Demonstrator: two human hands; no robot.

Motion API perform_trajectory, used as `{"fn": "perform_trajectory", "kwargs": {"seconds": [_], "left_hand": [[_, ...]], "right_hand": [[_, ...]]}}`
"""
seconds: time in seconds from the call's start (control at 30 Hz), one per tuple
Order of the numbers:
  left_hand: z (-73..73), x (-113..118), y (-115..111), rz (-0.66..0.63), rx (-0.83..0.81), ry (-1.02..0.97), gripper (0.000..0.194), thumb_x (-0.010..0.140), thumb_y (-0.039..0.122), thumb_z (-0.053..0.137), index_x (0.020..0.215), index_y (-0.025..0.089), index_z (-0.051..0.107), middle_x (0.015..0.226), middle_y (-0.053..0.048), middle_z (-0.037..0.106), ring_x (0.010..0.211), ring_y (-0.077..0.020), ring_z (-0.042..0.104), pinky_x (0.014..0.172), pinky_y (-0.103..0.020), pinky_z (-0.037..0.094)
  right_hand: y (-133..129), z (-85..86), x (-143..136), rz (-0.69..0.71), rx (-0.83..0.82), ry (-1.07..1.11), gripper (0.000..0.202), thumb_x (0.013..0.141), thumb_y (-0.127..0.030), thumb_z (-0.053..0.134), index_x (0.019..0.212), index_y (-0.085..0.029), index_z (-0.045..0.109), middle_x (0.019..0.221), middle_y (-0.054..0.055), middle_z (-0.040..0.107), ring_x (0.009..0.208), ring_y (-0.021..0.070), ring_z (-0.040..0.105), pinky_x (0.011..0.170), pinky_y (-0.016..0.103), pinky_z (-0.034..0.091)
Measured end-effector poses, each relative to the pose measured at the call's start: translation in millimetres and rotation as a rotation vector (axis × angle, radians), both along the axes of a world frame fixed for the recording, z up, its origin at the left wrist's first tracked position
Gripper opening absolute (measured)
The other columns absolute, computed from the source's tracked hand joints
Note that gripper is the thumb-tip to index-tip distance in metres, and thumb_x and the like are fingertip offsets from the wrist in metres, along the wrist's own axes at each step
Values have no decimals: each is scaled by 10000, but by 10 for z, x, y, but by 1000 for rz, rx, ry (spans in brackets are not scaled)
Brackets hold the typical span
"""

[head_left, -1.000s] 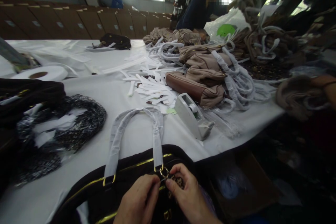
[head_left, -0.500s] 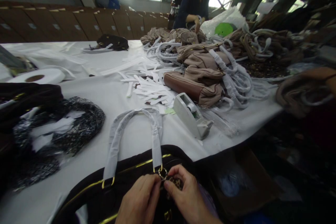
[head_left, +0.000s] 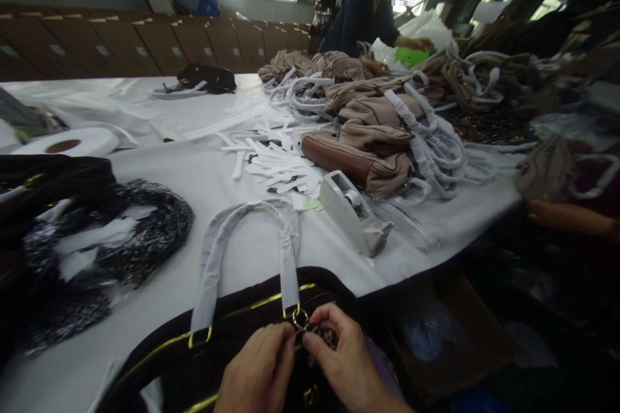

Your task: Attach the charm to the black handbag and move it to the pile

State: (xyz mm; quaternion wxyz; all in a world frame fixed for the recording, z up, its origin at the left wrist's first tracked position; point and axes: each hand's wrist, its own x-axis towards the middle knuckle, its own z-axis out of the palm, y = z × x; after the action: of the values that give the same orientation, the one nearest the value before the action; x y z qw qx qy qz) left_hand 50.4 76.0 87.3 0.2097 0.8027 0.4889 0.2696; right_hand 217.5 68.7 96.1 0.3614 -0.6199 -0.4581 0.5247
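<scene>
At the counter's near edge, both hands, left hand (head_left: 261, 371) and right hand (head_left: 341, 361), pinch a small leopard-print tag (head_left: 320, 335) at the gold ring (head_left: 299, 317) on the black bag (head_left: 232, 342), apparently fastening it; next likely needs a steady grip to thread it.

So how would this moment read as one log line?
left hand: pinching gold ring | right hand: holding leopard tag | black bag: on table, handles wrapped

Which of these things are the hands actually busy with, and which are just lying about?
In hand:
left hand and right hand
gold ring
black bag
wrapped handle

Lying about:
tape dispenser
tan bags
paper strips
tape roll
</scene>
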Motion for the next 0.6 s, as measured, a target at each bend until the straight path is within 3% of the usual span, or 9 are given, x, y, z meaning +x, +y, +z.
{"fn": "perform_trajectory", "kwargs": {"seconds": [0.6], "left_hand": [[-40,20,-11,9,-61,-81,82,888,225,482,937,252,542,793,25,628,712,-109,625,656,-182,486]], "right_hand": [[-5,15,-5,-1,-9,-31,119,761,-256,599,851,-184,568,683,-16,614,601,139,547,560,234,419]]}}
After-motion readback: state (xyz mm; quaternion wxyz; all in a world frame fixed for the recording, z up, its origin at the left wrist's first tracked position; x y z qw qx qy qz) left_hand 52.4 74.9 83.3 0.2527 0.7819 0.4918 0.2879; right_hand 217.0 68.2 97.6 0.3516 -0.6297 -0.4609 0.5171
